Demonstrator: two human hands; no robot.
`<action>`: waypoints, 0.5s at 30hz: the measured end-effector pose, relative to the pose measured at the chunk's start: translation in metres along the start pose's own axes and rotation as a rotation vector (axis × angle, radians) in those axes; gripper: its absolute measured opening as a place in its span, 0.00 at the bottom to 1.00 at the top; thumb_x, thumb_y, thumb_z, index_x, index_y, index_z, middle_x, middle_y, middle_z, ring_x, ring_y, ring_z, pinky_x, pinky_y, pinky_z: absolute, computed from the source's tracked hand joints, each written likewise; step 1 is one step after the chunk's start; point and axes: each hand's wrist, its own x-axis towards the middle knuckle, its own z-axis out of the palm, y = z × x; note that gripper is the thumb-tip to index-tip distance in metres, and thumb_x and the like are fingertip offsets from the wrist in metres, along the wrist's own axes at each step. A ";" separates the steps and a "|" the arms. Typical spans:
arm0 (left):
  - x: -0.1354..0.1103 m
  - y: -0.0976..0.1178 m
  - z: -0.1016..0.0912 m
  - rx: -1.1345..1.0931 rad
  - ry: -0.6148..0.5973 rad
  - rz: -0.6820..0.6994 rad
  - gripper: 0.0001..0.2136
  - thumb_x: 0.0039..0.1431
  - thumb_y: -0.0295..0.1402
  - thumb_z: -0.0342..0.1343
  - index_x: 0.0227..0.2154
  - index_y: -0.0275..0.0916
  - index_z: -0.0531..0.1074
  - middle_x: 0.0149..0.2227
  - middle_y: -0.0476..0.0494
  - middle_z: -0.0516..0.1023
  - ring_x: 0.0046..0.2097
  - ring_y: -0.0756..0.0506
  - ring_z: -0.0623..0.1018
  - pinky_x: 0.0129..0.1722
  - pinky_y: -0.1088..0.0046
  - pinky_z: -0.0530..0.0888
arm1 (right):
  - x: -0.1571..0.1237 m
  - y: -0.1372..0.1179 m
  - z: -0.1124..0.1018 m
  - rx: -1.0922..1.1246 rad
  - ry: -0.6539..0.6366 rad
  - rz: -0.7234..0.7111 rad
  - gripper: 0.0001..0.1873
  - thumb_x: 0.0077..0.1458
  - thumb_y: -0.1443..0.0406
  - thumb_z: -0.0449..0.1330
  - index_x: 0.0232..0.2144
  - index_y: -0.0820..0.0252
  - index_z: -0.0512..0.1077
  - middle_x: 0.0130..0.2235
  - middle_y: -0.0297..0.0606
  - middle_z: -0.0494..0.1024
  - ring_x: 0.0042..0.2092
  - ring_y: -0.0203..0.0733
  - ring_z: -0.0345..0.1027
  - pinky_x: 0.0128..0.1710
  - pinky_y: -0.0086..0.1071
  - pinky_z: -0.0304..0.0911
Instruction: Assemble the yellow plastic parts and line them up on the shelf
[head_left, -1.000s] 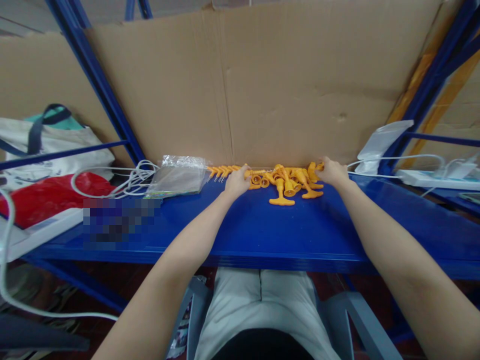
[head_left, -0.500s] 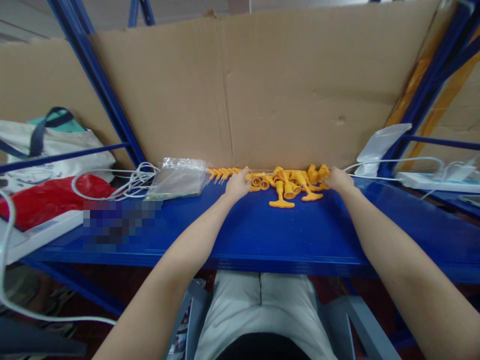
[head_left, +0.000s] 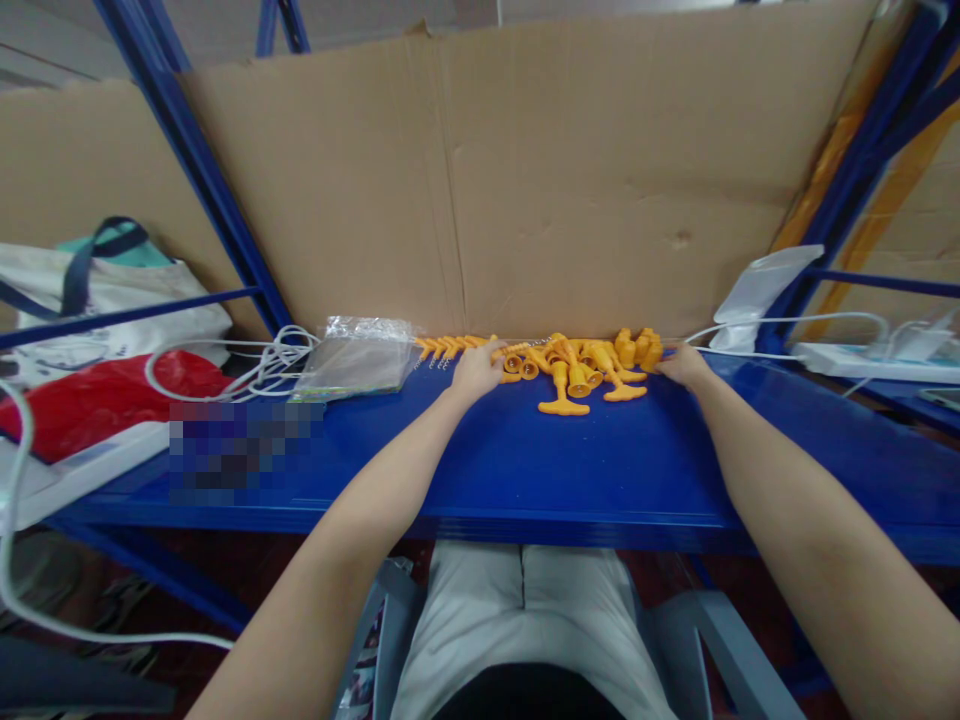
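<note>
A heap of orange plastic parts (head_left: 577, 372) lies at the back of the blue shelf (head_left: 525, 470), against the cardboard wall. One T-shaped orange part (head_left: 562, 395) stands out in front of the heap. My left hand (head_left: 476, 368) rests at the heap's left end, fingers curled onto an orange piece beside a row of orange screws (head_left: 446, 346). My right hand (head_left: 684, 367) lies at the heap's right end, fingertips touching the short orange caps (head_left: 637, 348); its fingers look partly curled and nothing clearly sits in them.
A clear plastic bag (head_left: 356, 355) and coiled white cables (head_left: 255, 365) lie left of the heap. Further left are a red bag (head_left: 90, 400) and a tote bag (head_left: 97, 285). A white power strip (head_left: 870, 360) and a white pouch (head_left: 761, 290) sit at the right.
My right hand has slid rightward off the orange caps, which now stand uncovered. My left hand has stayed at the heap's left end.
</note>
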 end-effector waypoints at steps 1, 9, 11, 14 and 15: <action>0.000 0.000 0.000 0.006 -0.002 0.000 0.18 0.64 0.29 0.51 0.56 0.38 0.73 0.33 0.43 0.82 0.35 0.44 0.81 0.44 0.70 0.75 | 0.000 0.001 0.000 0.028 -0.016 0.024 0.16 0.46 0.73 0.62 0.40 0.66 0.77 0.30 0.42 0.79 0.33 0.48 0.74 0.30 0.37 0.68; -0.001 0.004 -0.001 0.060 -0.007 -0.024 0.18 0.65 0.29 0.50 0.56 0.40 0.72 0.36 0.42 0.83 0.41 0.42 0.81 0.47 0.69 0.74 | 0.000 -0.004 -0.003 -0.029 -0.078 0.085 0.15 0.48 0.69 0.64 0.40 0.66 0.76 0.31 0.43 0.79 0.38 0.52 0.76 0.36 0.37 0.68; -0.002 0.005 -0.002 0.049 -0.019 -0.025 0.18 0.66 0.29 0.49 0.57 0.39 0.71 0.36 0.42 0.83 0.40 0.43 0.81 0.46 0.69 0.74 | -0.001 -0.007 -0.002 -0.070 -0.060 0.059 0.16 0.48 0.67 0.65 0.42 0.65 0.76 0.33 0.45 0.80 0.40 0.54 0.77 0.39 0.38 0.69; -0.003 0.005 -0.003 0.042 -0.031 -0.028 0.18 0.66 0.29 0.49 0.57 0.39 0.71 0.37 0.42 0.83 0.40 0.43 0.81 0.45 0.70 0.74 | 0.000 -0.007 0.000 -0.092 -0.043 0.043 0.18 0.50 0.66 0.63 0.46 0.64 0.76 0.37 0.48 0.81 0.43 0.56 0.77 0.42 0.40 0.69; -0.003 0.005 -0.004 0.043 -0.033 -0.028 0.18 0.66 0.29 0.48 0.57 0.39 0.71 0.37 0.42 0.83 0.40 0.43 0.81 0.45 0.70 0.74 | 0.002 -0.005 0.002 -0.088 -0.039 0.023 0.19 0.51 0.66 0.63 0.46 0.64 0.76 0.38 0.49 0.81 0.44 0.57 0.77 0.43 0.40 0.69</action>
